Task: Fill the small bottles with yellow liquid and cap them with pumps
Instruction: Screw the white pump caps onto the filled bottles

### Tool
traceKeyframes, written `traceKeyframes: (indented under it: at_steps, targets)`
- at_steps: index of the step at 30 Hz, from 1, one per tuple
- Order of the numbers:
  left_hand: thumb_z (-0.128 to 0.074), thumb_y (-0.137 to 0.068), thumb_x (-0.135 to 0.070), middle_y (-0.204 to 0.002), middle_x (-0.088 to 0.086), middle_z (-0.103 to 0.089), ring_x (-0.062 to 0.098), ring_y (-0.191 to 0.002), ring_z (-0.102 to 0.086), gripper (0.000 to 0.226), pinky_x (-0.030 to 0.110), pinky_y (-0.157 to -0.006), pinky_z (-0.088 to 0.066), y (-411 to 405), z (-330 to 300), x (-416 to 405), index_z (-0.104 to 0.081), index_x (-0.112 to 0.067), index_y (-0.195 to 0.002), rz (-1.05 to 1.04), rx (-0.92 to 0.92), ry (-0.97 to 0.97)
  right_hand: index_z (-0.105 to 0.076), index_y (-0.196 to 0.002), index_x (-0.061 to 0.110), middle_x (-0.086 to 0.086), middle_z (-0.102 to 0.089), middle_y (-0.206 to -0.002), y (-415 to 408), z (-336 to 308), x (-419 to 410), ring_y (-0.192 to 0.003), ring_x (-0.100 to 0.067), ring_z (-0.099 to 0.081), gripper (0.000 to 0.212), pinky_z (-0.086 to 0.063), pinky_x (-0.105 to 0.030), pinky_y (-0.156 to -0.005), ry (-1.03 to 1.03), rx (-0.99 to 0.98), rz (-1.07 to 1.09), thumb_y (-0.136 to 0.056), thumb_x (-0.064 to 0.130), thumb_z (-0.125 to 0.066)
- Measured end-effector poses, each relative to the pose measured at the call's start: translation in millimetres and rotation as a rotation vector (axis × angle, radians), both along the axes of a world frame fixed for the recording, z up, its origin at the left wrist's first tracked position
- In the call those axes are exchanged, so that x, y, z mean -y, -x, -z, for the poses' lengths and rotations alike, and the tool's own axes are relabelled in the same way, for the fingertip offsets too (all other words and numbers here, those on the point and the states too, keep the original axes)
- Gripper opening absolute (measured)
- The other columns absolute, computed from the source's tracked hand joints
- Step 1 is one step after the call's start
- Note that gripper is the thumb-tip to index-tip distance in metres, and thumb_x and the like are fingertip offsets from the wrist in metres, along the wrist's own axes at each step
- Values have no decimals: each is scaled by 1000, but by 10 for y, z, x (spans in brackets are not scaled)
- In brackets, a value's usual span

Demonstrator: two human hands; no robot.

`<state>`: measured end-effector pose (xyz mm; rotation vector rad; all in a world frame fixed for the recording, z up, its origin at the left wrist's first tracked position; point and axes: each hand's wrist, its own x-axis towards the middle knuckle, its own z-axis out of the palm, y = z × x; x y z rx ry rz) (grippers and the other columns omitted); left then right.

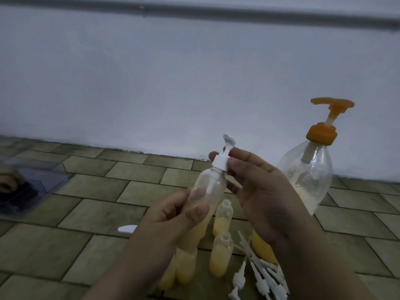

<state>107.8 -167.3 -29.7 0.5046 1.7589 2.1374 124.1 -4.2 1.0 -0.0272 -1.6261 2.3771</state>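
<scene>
At the centre of the frame I hold a small bottle (205, 191) tilted, its lower part yellow with liquid. My left hand (173, 215) wraps its fingers and thumb round the body, and my right hand (257, 191) pinches the white pump (220, 161) by its collar at the bottle's neck. I judge the step in hand to be capping: the collar sits on the neck, and I cannot tell whether it is already threaded tight.

Below, in the lower middle of the frame, two open bottles (221, 215) with yellow liquid stand on the tiled floor (86, 191), with more filled ones partly hidden behind my left forearm. Just to their right lies a heap of loose pumps (259, 276). The big dispenser bottle (303, 182) with the orange pump head stands at right, behind my right hand.

Next, I reckon, the collar wants turning until it seats while the left hand keeps the bottle from spinning; then this one goes down and another pump comes off the heap for an open bottle.
</scene>
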Motion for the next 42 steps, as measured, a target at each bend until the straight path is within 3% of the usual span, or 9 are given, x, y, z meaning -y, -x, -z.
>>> traceKeyframes:
  at_steps: [7,10,13,17,23,27,31,37,42]
  targets:
    - [-69,-60,-41,-86,-3,-73,12,-77,-67,41,20,-61,-52,0,-42,14,-73,-28,-98,-19,-76,136,-66,-80,15,-3,-65,-79,9,58,111,-79,-20,-58,33,-43,-45,-84,36,51,62,-55,28,-84]
    - [-82,-57,-49,-95,3,-73,23,-88,-66,47,32,-67,-51,103,-74,124,-74,-28,-98,7,20,140,-66,-102,11,-4,-70,-104,-1,14,50,-101,-26,-61,34,-39,-50,-100,121,27,-23,-73,26,-74]
    - [-73,-50,-43,-92,7,-73,17,-77,-67,49,26,-61,-51,178,-168,249,-75,-26,-96,122,4,174,-61,-120,13,-4,-71,-110,17,-81,93,-110,-23,-62,51,-32,-52,-106,102,5,-70,-70,14,-70]
    - [-80,-56,-45,-93,-5,-74,13,-84,-69,45,27,-69,-51,155,-303,223,-71,-35,-99,42,-217,309,-62,-112,21,3,-72,-81,75,-126,215,-83,-15,-66,63,-35,-48,-105,83,7,3,-52,21,-77]
    - [-68,-51,-40,-91,-6,-73,11,-80,-68,41,28,-67,-52,161,-414,255,-72,-37,-91,-13,-245,312,-70,-96,19,-2,-73,-102,85,-219,257,-112,-20,-61,40,-34,-50,-107,14,-31,-74,-58,31,-73]
    - [-70,-72,-33,-80,-22,-61,-5,-75,-60,31,6,-59,-42,174,-352,142,-56,-46,-97,-290,-511,525,-71,-85,16,3,-74,-84,109,-279,358,-77,0,-67,15,-51,-16,-72,-75,-21,95,-71,22,-73]
    - [-64,-82,-34,-78,-26,-47,-9,-72,-47,36,8,-57,-34,163,-299,21,-54,-31,-116,-496,-804,666,-72,-90,13,5,-73,-81,174,-293,527,-71,3,-66,11,-48,-8,-56,19,-10,228,-80,13,-73]
    - [-70,-79,-17,-93,-15,-60,0,-84,-58,41,19,-62,-47,424,-222,228,-47,-34,-107,-344,-380,442,-65,-117,25,8,-64,-119,32,-243,366,-115,-6,-56,57,-44,-18,-80,-315,89,107,-62,33,-80]
    - [-76,-68,-1,-106,11,-67,28,-101,-63,48,38,-83,-51,759,-40,523,-57,-14,-110,-245,-159,414,-68,-109,33,17,-65,-111,-301,-63,9,-103,6,-52,47,-34,-16,-68,-344,142,282,-62,31,-76]
